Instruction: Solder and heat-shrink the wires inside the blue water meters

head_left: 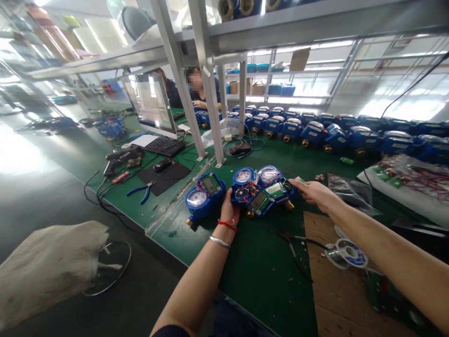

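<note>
Across the far side of the green bench point(263, 276), rows of blue meters point(312, 133) run toward the right edge of the frame, while near the centre two opened meters point(244, 176) sit side by side, wires point(251, 191) and display boards point(260, 201) exposed. The person's left hand point(230, 208) is against the left one, its fingers too hidden for me to tell the grip, and the right hand point(311, 192) is at the other's right edge, whether pinching anything I cannot tell. I'd judge the step to be handling the wired insides; the next move seems to call for steady bodies and untugged leads.
</note>
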`<state>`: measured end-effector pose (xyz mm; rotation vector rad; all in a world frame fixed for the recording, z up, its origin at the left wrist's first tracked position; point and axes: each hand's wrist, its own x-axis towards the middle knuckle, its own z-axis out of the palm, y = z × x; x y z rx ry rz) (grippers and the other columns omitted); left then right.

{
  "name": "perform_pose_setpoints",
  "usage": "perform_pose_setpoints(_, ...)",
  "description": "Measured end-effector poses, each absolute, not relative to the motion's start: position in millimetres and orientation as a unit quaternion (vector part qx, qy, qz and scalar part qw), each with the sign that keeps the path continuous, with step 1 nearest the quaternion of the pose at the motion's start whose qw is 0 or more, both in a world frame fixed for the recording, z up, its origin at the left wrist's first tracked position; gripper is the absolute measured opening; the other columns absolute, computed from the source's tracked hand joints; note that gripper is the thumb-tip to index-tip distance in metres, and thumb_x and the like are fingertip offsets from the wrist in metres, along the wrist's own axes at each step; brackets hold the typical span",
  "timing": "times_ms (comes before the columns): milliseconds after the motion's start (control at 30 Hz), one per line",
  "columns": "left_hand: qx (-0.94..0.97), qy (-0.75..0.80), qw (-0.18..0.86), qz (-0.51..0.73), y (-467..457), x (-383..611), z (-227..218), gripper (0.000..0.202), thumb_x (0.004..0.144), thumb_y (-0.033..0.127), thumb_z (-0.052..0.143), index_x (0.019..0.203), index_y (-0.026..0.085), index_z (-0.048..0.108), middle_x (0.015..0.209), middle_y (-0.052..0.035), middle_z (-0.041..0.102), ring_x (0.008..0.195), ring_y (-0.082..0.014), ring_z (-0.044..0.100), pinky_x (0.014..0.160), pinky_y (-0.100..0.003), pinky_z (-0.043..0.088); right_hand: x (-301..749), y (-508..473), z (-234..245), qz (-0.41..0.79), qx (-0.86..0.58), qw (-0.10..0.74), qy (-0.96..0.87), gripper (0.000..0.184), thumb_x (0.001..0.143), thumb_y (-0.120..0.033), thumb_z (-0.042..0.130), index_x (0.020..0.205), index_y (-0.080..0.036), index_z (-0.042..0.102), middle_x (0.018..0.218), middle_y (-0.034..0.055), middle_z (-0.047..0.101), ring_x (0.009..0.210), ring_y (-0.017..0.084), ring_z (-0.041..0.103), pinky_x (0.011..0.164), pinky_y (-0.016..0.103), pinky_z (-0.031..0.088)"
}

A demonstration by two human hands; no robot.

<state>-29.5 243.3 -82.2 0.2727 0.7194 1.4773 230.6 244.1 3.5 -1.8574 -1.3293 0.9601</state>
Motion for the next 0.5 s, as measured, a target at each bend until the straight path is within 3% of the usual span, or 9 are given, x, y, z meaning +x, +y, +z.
perform_pose_setpoints(267, 0.146, 0.275, 0.666, 0.678, 253.3, -21.8, -86.9, 0.031, 0.092, 0.035, 0.054, 0.116, 0.015, 0.060, 0.124, -0.0106, 0.061, 0.117, -0.0244, 0.057, 0.099, -0.039, 0.048, 217.0, 273.3, 5.0, 0.358, -0.699, 0.365, -0.499, 0.046, 0.076, -0.064, 0.059, 0.065, -0.020, 0.052, 0.043, -0.0025, 0.035, 0.040, 0.012, 0.038, 0.037, 0.024, 0.027)
perform_pose_setpoints(500, 0.187, 0.269, 0.668, 0.669, 253.0, -24.4, -87.2, 0.032, 0.090, 0.037, 0.057, 0.113, 0.015, 0.062, 0.120, -0.0114, 0.063, 0.115, -0.0249, 0.058, 0.098, -0.039, 0.048, 217.9, 279.8, 3.8, 0.337, -0.688, 0.388, -0.513, 0.048, 0.073, -0.064, 0.063, 0.071, -0.016, 0.058, 0.041, -0.0036, 0.035, 0.037, 0.010, 0.035, 0.038, 0.024, 0.025)
